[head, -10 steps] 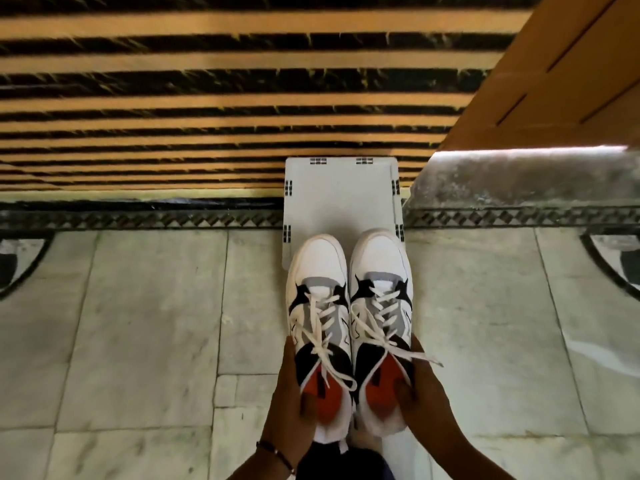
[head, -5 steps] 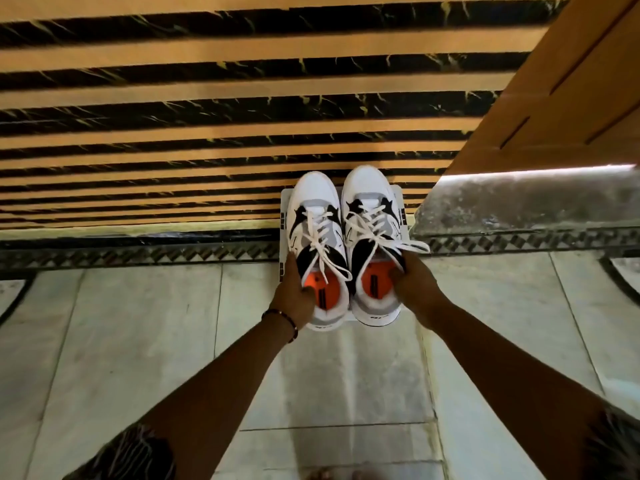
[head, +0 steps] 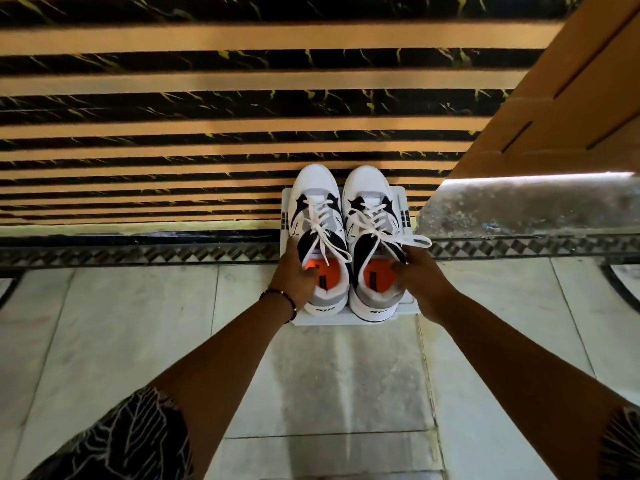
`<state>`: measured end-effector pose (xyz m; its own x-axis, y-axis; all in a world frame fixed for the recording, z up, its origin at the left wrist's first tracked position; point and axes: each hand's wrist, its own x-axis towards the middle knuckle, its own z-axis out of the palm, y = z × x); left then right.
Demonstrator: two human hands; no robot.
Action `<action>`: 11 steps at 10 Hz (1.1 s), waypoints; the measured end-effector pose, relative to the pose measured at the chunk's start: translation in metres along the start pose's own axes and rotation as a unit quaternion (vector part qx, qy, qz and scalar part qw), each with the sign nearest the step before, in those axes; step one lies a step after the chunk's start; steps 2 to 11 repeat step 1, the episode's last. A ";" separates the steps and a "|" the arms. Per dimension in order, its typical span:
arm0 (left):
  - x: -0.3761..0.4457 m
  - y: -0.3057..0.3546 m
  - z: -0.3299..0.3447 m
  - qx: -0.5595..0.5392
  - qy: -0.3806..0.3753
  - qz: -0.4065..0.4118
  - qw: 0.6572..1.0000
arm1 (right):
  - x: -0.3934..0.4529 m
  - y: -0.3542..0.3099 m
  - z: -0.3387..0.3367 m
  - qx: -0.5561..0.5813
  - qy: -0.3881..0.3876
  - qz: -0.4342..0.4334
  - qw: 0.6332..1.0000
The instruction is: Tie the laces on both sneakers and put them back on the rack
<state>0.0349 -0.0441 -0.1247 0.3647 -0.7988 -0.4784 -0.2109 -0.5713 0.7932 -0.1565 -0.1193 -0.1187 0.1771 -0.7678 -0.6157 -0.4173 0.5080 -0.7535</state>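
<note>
Two white, grey and black sneakers with orange insoles stand side by side on a white rack (head: pixel 406 212), toes toward the striped wall. My left hand (head: pixel 294 277) grips the left sneaker (head: pixel 317 216) at its collar, thumb inside the opening. My right hand (head: pixel 420 277) grips the right sneaker (head: pixel 370 209) the same way, thumb inside. White laces on both shoes are tied in bows, with loops hanging over the tongues and one loop sticking out to the right.
A black and orange striped wall (head: pixel 207 116) rises just behind the rack. An orange wooden door (head: pixel 571 98) and a grey stone ledge (head: pixel 526 206) lie at the right. Pale marble floor tiles (head: pixel 138 341) spread around the rack.
Both hands carried the sneakers forward from the floor in front of the rack onto the rack. My arms are now stretched out, and the shoes rest against the wall.
</note>
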 end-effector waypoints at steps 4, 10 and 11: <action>-0.029 0.003 0.003 -0.036 0.068 0.033 0.996 | -0.032 0.001 -0.006 -0.009 0.095 -0.017 0.995; -0.029 0.003 0.003 -0.036 0.068 0.033 0.996 | -0.032 0.001 -0.006 -0.009 0.095 -0.017 0.995; -0.029 0.003 0.003 -0.036 0.068 0.033 0.996 | -0.032 0.001 -0.006 -0.009 0.095 -0.017 0.995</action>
